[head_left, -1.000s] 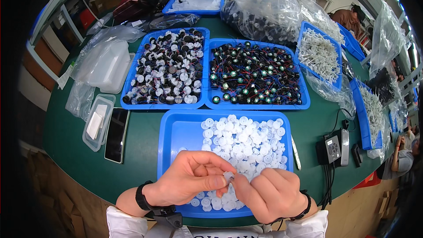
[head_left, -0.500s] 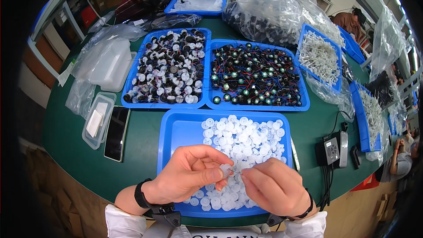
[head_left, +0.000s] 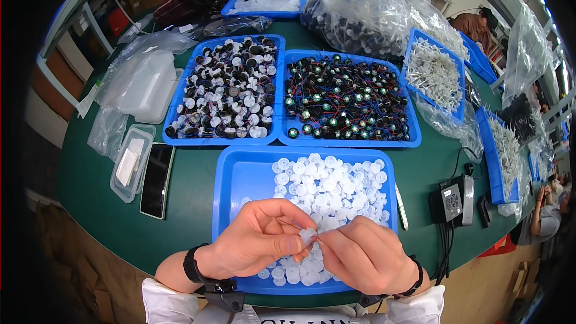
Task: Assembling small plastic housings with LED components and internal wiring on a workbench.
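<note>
Over a blue tray (head_left: 235, 168) strewn with small white plastic caps (head_left: 329, 189), both hands meet. My left hand (head_left: 255, 240) is closed, pinching one white plastic cap (head_left: 308, 237) between thumb and fingers. Thin wires (head_left: 289, 224) stick out of the cap on its left side, past the left fingertips. My right hand (head_left: 363, 255) is closed too, its fingertips pressed together right against the cap's right side. The short bit of wire in that pinch is mostly hidden by the fingers.
Behind stand a blue tray of black parts with white caps (head_left: 231, 93) and another of black parts with red and blue wires (head_left: 348, 99). A phone (head_left: 157, 180) and clear box (head_left: 129, 168) lie left. Right are tweezers (head_left: 401, 207), a black device (head_left: 451, 201) and trays of white pieces (head_left: 435, 75).
My right hand has moved left, closing the gap to the cap. Wires now show on the cap's left side, where none showed before. My left hand keeps its hold.
</note>
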`<state>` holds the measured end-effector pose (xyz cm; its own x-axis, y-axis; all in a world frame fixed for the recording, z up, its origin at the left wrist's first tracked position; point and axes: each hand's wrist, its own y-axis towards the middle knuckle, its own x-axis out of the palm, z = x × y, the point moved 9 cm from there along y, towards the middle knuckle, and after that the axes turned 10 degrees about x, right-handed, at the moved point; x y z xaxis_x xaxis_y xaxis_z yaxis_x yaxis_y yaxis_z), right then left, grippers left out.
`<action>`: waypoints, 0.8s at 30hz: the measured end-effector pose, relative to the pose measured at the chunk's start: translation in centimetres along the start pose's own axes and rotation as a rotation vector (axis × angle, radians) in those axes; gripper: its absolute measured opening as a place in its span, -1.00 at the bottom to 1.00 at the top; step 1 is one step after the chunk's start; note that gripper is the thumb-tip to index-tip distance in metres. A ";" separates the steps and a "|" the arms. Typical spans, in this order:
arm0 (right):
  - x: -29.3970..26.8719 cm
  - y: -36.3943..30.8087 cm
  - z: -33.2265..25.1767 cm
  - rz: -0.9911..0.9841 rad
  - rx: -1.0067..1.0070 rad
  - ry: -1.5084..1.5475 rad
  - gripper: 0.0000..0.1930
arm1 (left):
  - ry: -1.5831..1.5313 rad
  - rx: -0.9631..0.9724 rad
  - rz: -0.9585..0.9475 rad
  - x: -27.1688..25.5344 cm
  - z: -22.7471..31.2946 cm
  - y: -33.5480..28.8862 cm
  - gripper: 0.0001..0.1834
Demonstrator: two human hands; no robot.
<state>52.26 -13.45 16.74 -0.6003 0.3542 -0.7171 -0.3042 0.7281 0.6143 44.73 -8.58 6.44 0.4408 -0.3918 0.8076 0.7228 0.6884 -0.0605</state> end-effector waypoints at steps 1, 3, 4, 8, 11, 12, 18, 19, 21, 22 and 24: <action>0.0 0.1 0.0 -0.008 0.002 0.002 -0.76 | -0.014 0.001 -0.006 0.1 0.0 0.0 -0.67; 0.1 0.1 0.0 -0.016 0.004 0.004 -0.76 | -0.029 0.002 -0.012 0.1 -0.1 0.0 -0.67; 0.2 0.0 -0.1 -0.021 -0.001 -0.001 -0.76 | -0.007 0.009 -0.006 0.1 -0.1 0.0 -0.67; 0.3 0.0 -0.3 -0.028 -0.022 -0.005 -0.76 | 0.126 0.031 0.021 -0.5 0.0 -0.1 -0.68; 0.4 0.0 -0.4 -0.027 -0.035 -0.036 -0.77 | 0.136 0.036 0.049 -0.8 0.0 -0.1 -0.70; 0.4 -0.1 -0.3 -0.027 -0.035 -0.035 -0.77 | 0.136 0.036 0.050 -0.8 0.0 -0.1 -0.70; 0.6 -0.1 0.3 -0.049 0.067 0.013 -0.78 | -0.010 0.083 0.013 -0.2 0.2 0.0 -0.72; 0.4 0.1 0.6 -0.034 0.116 0.069 -0.78 | -0.003 0.079 0.016 -0.1 0.2 0.0 -0.71; 0.2 0.3 0.9 -0.019 0.164 0.127 -0.78 | 0.004 0.077 0.021 -0.3 0.2 -0.1 -0.71; 0.0 0.4 1.0 -0.007 0.175 0.158 -0.78 | 0.002 0.072 0.025 -0.5 0.1 -0.1 -0.70; -0.2 0.3 1.2 0.005 0.186 0.189 -0.78 | -0.001 0.068 0.030 -0.8 0.0 -0.1 -0.70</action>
<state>53.18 -12.57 16.70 -0.7343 0.2544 -0.6293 -0.1706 0.8282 0.5338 44.33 -8.33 5.84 0.4613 -0.3700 0.8064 0.6715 0.7396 -0.0448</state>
